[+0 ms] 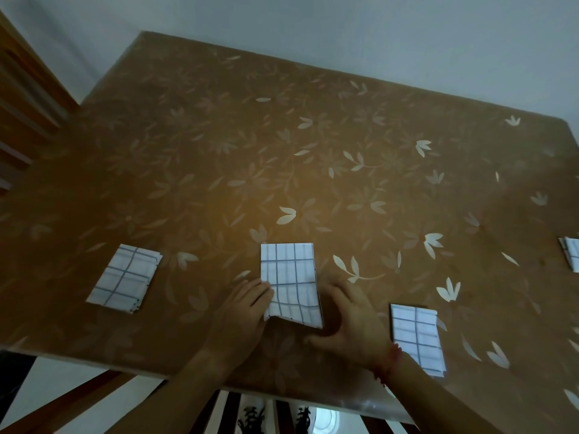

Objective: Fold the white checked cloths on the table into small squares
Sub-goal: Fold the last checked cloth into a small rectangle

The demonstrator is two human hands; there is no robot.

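Observation:
A white checked cloth [288, 277], folded into a narrow rectangle, lies near the front middle of the table; its near edge is uneven. My left hand [241, 311] rests at the cloth's left edge, fingertips touching it. At the cloth's right edge my right hand [347, 314] touches it with its fingers, thumb spread toward me. Neither hand plainly grips the cloth. Three more checked cloths lie folded: one at the left [125, 278], one at the right by my right wrist [418, 338], and one cut off at the far right [571, 252].
The table [313, 136] has a brown cover with a pale leaf pattern and stands against a pale wall. A wooden chair [18, 120] stands at the left. The near table edge runs just under my forearms.

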